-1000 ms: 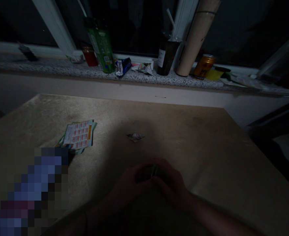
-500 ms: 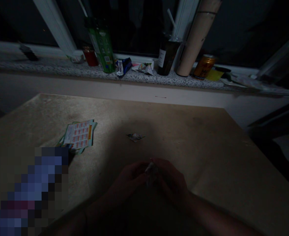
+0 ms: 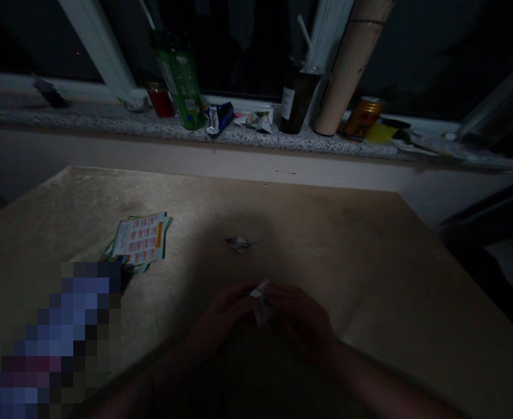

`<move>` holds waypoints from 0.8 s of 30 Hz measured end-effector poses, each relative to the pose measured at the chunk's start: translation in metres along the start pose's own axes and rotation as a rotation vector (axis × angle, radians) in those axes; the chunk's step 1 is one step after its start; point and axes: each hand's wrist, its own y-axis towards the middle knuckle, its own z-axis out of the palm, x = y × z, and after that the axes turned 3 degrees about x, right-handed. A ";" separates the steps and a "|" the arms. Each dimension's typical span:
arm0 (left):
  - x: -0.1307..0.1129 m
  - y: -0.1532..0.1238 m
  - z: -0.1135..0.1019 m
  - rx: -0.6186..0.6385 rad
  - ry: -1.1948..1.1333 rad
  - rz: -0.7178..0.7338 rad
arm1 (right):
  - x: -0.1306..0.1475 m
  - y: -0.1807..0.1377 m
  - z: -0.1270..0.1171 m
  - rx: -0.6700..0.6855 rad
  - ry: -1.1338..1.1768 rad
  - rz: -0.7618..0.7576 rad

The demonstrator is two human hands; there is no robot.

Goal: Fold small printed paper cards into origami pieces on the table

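Both hands meet low in the middle of the dim tan table (image 3: 370, 262). My left hand (image 3: 224, 317) and my right hand (image 3: 304, 323) pinch a small folded piece of printed paper (image 3: 260, 302) between their fingertips, and its pale corner sticks up. A little beyond the hands, a small folded paper shape (image 3: 240, 243) lies flat on the table. To the left sits a stack of printed sheets (image 3: 141, 238) with red and green print.
A speckled stone sill (image 3: 108, 119) runs along the back. On it stand a green carton (image 3: 180, 78), a red jar (image 3: 159, 100), a dark cup with a straw (image 3: 297, 96), a cardboard tube (image 3: 348, 70), a gold can (image 3: 362, 118) and wrappers. A blurred patch covers the lower left.
The folded paper has turned in my fingers and more of it shows, its pale corner standing higher. Both hands stay in about the same place.
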 end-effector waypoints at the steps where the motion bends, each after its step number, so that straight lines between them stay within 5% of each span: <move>1: 0.002 0.001 -0.002 -0.007 -0.030 -0.005 | 0.000 0.000 0.000 0.005 -0.007 -0.009; 12: 0.006 0.002 -0.004 0.064 -0.154 0.109 | -0.005 -0.003 0.001 0.022 -0.116 -0.055; 19: -0.004 -0.002 0.005 0.042 -0.035 0.020 | -0.003 -0.001 -0.002 0.031 -0.074 -0.078; 24: -0.005 0.000 0.002 0.036 0.154 -0.004 | 0.003 0.000 -0.003 -0.008 0.029 0.189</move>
